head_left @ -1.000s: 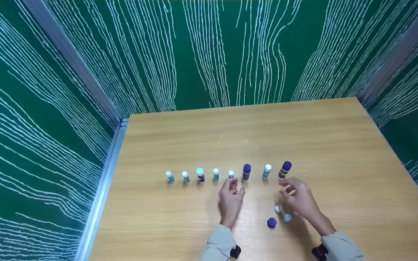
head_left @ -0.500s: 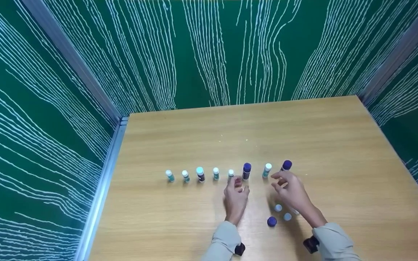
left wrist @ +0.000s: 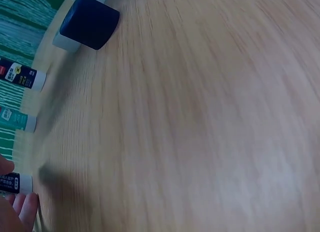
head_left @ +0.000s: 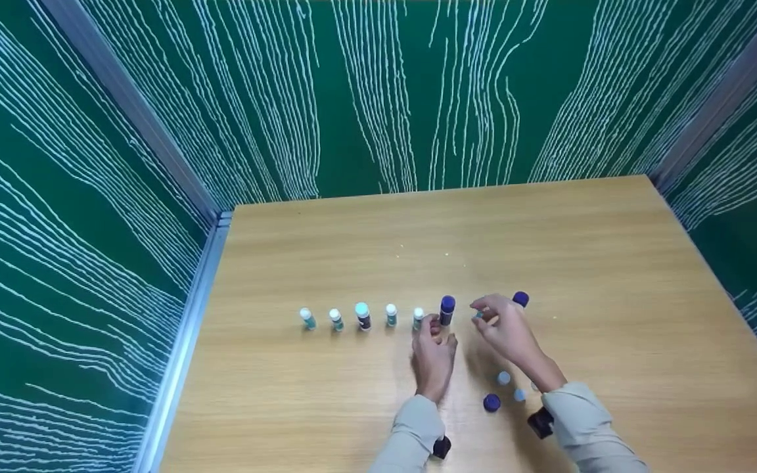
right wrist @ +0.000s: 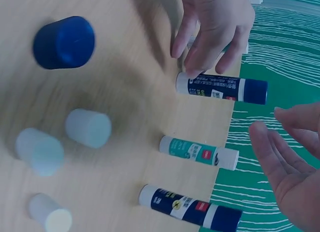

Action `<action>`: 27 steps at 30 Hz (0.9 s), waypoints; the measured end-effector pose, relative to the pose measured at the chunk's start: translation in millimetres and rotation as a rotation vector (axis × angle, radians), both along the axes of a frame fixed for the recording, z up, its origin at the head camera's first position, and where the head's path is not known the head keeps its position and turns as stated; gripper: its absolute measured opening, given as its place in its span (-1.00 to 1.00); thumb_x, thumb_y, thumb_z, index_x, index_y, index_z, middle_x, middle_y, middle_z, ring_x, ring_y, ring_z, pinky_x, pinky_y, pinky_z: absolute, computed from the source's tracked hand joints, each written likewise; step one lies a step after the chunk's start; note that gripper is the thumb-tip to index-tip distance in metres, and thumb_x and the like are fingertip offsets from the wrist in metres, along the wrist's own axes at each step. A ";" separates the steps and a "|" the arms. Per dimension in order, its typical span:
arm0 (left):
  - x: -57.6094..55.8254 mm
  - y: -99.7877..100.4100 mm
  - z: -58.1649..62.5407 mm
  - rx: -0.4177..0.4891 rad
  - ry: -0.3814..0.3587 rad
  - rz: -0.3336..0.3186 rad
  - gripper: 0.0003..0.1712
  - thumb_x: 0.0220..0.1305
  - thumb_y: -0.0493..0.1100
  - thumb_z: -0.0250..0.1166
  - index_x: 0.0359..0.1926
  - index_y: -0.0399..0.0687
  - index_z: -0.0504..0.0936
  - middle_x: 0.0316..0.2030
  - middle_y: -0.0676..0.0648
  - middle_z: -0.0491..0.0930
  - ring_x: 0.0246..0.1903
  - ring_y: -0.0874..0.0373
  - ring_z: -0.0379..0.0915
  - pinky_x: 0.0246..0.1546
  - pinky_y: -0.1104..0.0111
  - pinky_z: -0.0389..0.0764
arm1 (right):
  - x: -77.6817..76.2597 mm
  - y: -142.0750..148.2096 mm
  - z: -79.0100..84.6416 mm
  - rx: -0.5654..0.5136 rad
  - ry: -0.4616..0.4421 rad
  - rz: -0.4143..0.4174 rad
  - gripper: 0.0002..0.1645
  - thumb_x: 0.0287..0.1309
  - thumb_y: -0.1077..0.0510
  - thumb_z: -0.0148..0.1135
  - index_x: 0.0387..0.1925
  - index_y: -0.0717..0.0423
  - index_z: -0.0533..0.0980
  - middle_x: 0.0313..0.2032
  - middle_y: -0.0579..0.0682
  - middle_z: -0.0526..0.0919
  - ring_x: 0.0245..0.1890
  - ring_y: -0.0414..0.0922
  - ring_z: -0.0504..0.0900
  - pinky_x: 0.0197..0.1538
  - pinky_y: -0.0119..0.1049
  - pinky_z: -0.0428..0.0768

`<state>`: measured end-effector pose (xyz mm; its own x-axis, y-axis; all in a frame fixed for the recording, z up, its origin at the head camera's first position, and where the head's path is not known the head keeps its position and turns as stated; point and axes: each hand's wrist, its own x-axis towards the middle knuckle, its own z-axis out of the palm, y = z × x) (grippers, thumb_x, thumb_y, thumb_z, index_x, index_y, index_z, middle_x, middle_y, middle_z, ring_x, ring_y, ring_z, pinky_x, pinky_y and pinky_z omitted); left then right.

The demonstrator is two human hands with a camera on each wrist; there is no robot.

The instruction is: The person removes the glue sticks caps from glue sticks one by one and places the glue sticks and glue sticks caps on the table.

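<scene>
A row of upright glue sticks crosses the table. My left hand [head_left: 434, 360], fingers loosely bent, is beside a navy glue stick [head_left: 447, 311]; in the right wrist view its fingertips are right at that stick's lower end. My right hand [head_left: 508, 332] is around the upper part of a teal glue stick [right wrist: 192, 151], mostly hidden from the head view. In the right wrist view, the right thumb and fingers are parted beside the stick's white cap [right wrist: 227, 158]. At the row's right end, another navy glue stick [right wrist: 187, 209] is partly behind the right hand in the head view.
To the left stand several more glue sticks, among them one with a cyan cap [head_left: 362, 309]. Nearer me lie a loose blue cap [head_left: 491, 403] and several loose white caps [right wrist: 88, 128]. Green walls with white lines enclose the table [head_left: 326, 256].
My right hand has moved left from the end navy glue stick to the teal one. My left hand has shifted slightly right, toward the other navy stick. The glue sticks stand where they were.
</scene>
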<state>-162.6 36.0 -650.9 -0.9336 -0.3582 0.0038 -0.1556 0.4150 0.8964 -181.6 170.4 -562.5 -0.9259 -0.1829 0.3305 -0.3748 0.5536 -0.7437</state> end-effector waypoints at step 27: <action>-19.2 21.4 -2.3 -0.259 0.216 0.045 -0.61 -0.03 -0.32 0.34 -0.12 -0.09 0.48 -0.29 0.00 0.53 -0.26 0.10 0.54 -0.28 0.27 0.60 | -33.0 -37.2 -10.7 0.056 -0.089 0.085 -0.73 -0.13 0.47 0.36 -0.29 0.32 0.57 -0.34 0.17 0.53 -0.50 -0.05 0.57 -0.52 -0.36 0.59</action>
